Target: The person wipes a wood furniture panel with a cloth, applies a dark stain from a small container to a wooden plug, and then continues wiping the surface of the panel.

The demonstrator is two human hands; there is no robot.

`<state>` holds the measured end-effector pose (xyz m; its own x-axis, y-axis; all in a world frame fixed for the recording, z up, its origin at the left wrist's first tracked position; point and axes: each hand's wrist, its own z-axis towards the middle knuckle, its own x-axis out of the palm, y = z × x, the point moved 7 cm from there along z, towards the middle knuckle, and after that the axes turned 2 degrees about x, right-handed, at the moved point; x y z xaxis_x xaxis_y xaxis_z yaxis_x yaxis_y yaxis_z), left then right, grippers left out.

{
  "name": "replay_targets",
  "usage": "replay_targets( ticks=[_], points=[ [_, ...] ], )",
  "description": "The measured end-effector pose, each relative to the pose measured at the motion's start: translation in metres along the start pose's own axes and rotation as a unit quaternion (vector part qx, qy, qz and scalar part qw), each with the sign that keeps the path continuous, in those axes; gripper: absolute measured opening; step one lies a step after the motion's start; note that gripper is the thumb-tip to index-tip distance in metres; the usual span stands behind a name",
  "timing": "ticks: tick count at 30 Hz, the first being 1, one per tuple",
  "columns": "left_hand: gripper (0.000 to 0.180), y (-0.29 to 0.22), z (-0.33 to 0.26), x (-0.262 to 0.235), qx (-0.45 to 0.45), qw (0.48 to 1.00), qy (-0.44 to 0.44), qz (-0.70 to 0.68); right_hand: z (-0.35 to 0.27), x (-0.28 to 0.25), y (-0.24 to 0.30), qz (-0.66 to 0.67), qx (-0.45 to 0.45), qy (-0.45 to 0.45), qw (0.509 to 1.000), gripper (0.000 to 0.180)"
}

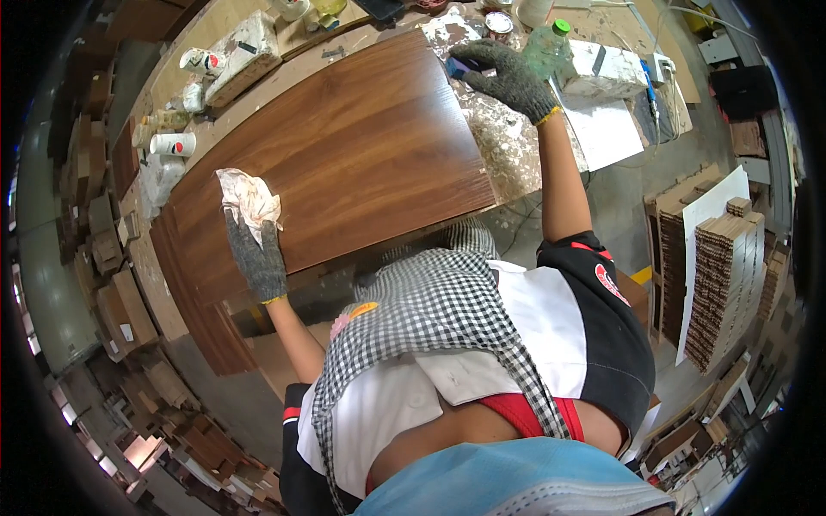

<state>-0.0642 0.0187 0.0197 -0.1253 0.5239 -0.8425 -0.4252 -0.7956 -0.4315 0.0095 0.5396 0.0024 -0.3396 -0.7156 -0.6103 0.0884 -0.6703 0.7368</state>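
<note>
Two gloved hands work at a brown wood-grain panel, seen from the head view. The panel [361,163] lies flat across a paint-spattered workbench [508,159], its near edge toward the person's checked apron [422,297]. The left hand [256,258], in a dark grey knit glove, is over the panel's near left part and has hold of a crumpled white cloth [249,199]; the fingers reach forward into the cloth, which hides their tips, so how tightly they are curled cannot be told. The right hand [512,82], gloved alike with a yellow cuff edge, is just beyond the panel's far right corner, thumb and fingers closed around a small dark blue block [460,67].

Beside the right hand stands a translucent bottle with a green cap [561,27], and next to it a whitish, paint-smeared block [607,69] bears a dark strip. A white paper sheet [604,133] lies nearer the person, right of the right wrist. Along the panel's far left side sit another paint-smeared block [249,60] and white paper cups [173,144], one of them on its side. Stacked cardboard [721,284] stands on the right, well apart from the bench.
</note>
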Motion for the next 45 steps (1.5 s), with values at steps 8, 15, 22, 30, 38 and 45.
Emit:
replay_targets(
  ticks=[8,15,22,30,38,45],
  points=[
    [0.068,0.007,-0.001,0.002,0.002,1.000,0.006,-0.019,0.001,0.013,0.004,0.016,0.021,-0.018,0.999,0.044],
    [0.069,0.011,-0.002,0.004,0.023,0.999,-0.004,-0.036,-0.067,0.001,0.037,-0.056,0.020,0.034,0.998,0.044],
    [0.074,0.000,0.000,-0.002,0.038,0.997,0.007,0.072,-0.133,-0.008,0.068,-0.063,0.040,0.045,0.996,0.043],
    [0.070,0.003,0.005,-0.005,0.131,0.991,-0.010,0.019,-0.179,-0.031,0.097,-0.036,0.047,0.014,0.998,0.044],
    [0.014,0.050,0.031,-0.035,0.125,0.991,0.030,-0.043,-0.203,-0.016,0.108,-0.024,0.117,-0.015,0.993,0.044],
    [0.018,0.201,0.027,-0.116,0.045,0.993,-0.018,0.103,-0.242,-0.006,0.148,0.000,0.176,-0.185,0.967,0.044]
  ],
)
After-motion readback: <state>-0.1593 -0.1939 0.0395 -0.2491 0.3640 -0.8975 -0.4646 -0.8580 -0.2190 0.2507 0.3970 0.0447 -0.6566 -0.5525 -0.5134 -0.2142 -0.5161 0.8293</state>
